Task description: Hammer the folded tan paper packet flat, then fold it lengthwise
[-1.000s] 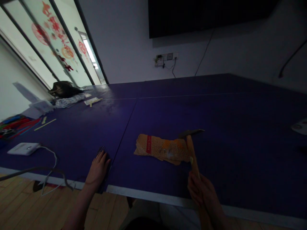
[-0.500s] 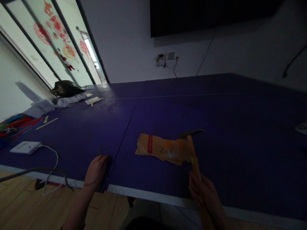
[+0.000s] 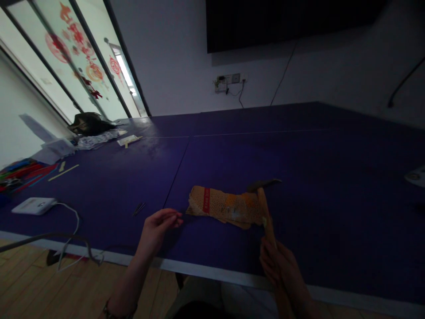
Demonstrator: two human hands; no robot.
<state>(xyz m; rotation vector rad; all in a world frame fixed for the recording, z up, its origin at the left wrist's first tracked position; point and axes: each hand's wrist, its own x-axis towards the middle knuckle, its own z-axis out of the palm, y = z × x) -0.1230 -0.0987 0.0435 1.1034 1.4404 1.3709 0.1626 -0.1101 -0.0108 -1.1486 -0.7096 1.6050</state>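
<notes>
My right hand (image 3: 280,266) is closed around the wooden handle of a hammer (image 3: 267,217), whose dark head points away from me and rests at the table. Under the handle lies the right end of a flattened, tan, dotted piece of packaging (image 3: 229,206) with a red band and orange patches. My left hand (image 3: 162,221) is just left of that packaging, fingertips pinched together; whatever they hold, if anything, is too small to make out. Several thin metal nails (image 3: 139,208) lie on the table to the left of this hand.
The purple table (image 3: 282,155) has a seam and a pale front edge. At left are a white power bank (image 3: 35,206) with a cable, red and blue strips (image 3: 36,173), papers (image 3: 55,148) and a dark bag (image 3: 89,124). A whitish object (image 3: 416,176) sits far right.
My left hand has moved right, from over the nails to beside the packaging's left end, uncovering the nails. The right hand and hammer have stayed almost still.
</notes>
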